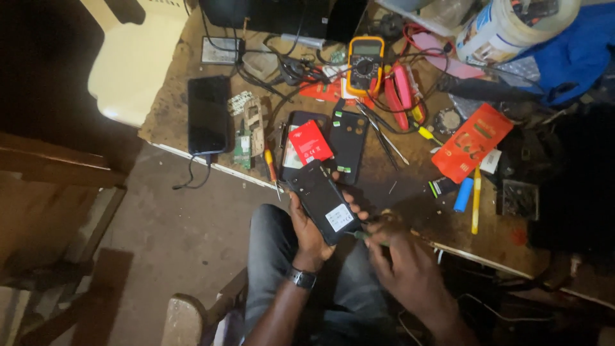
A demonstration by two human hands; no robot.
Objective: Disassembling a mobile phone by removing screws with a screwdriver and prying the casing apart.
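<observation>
Near table edge [211,168]: left hand [307,230] clamped around black phone [323,202]; right hand [407,266] fingers pinched on green-handled tool [365,236] touching phone's near corner.

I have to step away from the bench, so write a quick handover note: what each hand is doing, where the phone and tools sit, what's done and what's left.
Left hand: grips the black phone, back side up with a white sticker, over the lap.
Right hand: holds a thin green-handled tool, tip at the phone's lower end.
On the bench: another opened phone with a red battery, a black back cover, a yellow multimeter, tweezers.
Done: the phone is in hand with the tool at its edge.
Left: its back looks still closed; blurred there.
</observation>
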